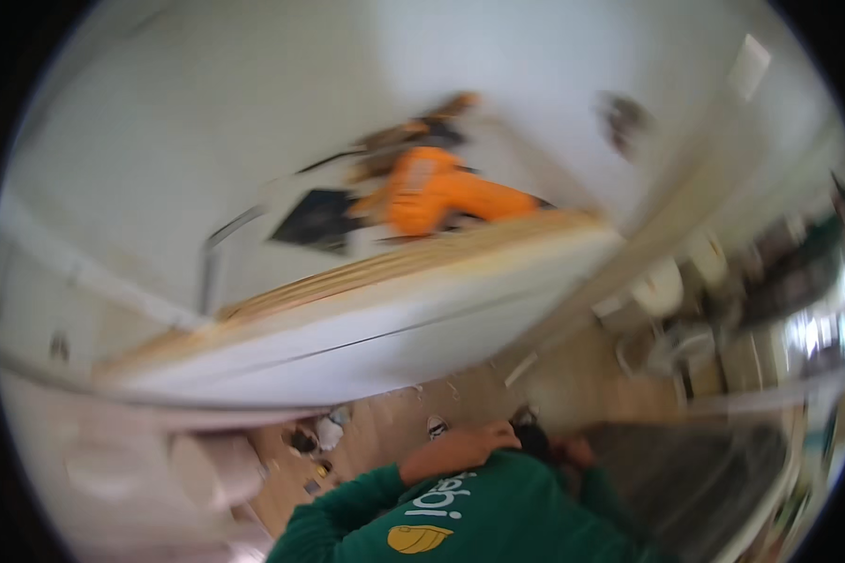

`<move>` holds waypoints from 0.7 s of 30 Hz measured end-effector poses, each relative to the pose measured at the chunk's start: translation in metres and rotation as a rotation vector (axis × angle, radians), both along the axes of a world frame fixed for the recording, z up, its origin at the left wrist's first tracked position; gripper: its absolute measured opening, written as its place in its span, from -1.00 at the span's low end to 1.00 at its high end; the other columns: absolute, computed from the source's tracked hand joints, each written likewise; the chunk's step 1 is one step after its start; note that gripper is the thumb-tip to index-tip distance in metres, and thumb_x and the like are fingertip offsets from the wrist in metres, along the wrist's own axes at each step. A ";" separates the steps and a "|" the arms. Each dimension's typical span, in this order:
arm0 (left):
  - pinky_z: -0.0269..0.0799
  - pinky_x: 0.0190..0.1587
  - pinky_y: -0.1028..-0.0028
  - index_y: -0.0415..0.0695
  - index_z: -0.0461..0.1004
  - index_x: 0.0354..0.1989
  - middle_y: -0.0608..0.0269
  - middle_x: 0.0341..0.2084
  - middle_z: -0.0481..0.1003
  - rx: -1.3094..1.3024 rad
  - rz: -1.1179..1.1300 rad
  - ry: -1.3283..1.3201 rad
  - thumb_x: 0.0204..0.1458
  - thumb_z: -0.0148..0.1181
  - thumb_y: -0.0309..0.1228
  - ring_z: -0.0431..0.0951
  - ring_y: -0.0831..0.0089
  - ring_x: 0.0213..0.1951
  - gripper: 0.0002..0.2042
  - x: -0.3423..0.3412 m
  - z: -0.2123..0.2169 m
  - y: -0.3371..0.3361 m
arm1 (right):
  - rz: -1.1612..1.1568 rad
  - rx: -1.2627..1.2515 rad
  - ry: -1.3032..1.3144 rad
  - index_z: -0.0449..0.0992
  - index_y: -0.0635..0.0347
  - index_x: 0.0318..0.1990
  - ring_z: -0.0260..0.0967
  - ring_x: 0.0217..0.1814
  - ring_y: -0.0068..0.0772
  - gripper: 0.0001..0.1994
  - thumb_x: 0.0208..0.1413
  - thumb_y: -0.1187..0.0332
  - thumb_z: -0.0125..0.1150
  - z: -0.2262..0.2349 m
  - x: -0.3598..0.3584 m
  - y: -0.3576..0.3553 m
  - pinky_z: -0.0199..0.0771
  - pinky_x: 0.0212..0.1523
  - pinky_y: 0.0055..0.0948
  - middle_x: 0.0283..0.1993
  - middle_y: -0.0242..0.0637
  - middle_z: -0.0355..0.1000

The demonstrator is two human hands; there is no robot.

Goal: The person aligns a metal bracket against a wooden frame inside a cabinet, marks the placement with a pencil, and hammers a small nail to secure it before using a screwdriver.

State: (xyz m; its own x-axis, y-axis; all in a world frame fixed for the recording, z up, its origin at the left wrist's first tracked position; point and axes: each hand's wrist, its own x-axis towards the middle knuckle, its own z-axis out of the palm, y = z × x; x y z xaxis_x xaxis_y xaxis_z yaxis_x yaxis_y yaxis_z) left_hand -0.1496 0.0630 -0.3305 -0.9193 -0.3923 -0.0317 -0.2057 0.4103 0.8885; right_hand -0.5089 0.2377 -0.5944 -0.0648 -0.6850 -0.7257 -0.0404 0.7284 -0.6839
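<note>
Flanking a dark object (530, 438) at five o'clock, left hand (469, 447) and right hand (576, 452) perhaps steady it; I can't tell their grip.

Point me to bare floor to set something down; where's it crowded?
Likely the wood floor between the pale strip and the dark surface, though blurred. Crowded: behind the wooden edge, around the orange item and dark square; also the floor clutter left of the left hand.

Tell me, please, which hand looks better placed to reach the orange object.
Probably the left hand: it shows nearer the orange object, while the right hand, blurred, sits farther right, partly hidden.
</note>
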 end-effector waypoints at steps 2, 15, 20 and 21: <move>0.55 0.08 0.23 -0.06 0.54 0.20 0.08 0.11 0.54 0.060 -0.028 0.022 0.17 0.04 -0.60 0.60 0.09 0.09 -0.58 -0.018 -0.008 0.000 | 0.329 0.002 0.292 0.72 0.35 -0.24 0.67 -0.29 -0.30 -0.74 0.21 0.31 0.22 -0.064 -0.052 0.039 0.71 -0.23 -0.21 -0.30 -0.11 0.67; 0.56 0.01 0.34 -0.18 0.46 0.31 0.02 -0.10 0.67 0.463 -0.063 -0.219 0.40 0.14 -0.33 0.68 0.30 -0.05 -0.63 -0.270 -0.020 -0.027 | -0.203 0.347 0.376 0.66 0.26 0.04 0.70 -0.15 -0.21 -0.58 0.34 0.06 0.18 0.051 -0.425 0.015 0.78 -0.26 -0.12 -0.03 -0.12 0.68; 0.55 0.04 0.34 -0.14 0.48 0.29 0.01 -0.08 0.66 0.255 -0.254 -0.223 0.37 0.20 -0.34 0.67 0.27 -0.06 -0.64 -0.428 -0.028 -0.044 | 0.059 0.576 0.572 0.63 0.28 0.07 0.71 -0.09 -0.23 -0.54 0.26 0.05 0.28 0.236 -0.603 -0.023 0.74 -0.14 -0.10 0.00 -0.12 0.69; 0.55 0.02 0.33 -0.12 0.48 0.30 -0.02 -0.08 0.66 0.222 -0.289 -0.220 0.37 0.20 -0.33 0.68 0.24 -0.06 -0.63 -0.458 -0.030 -0.050 | 0.243 0.594 0.614 0.62 0.34 0.07 0.71 -0.05 -0.24 -0.50 0.26 0.02 0.26 0.278 -0.630 -0.029 0.73 -0.14 -0.14 0.04 -0.10 0.68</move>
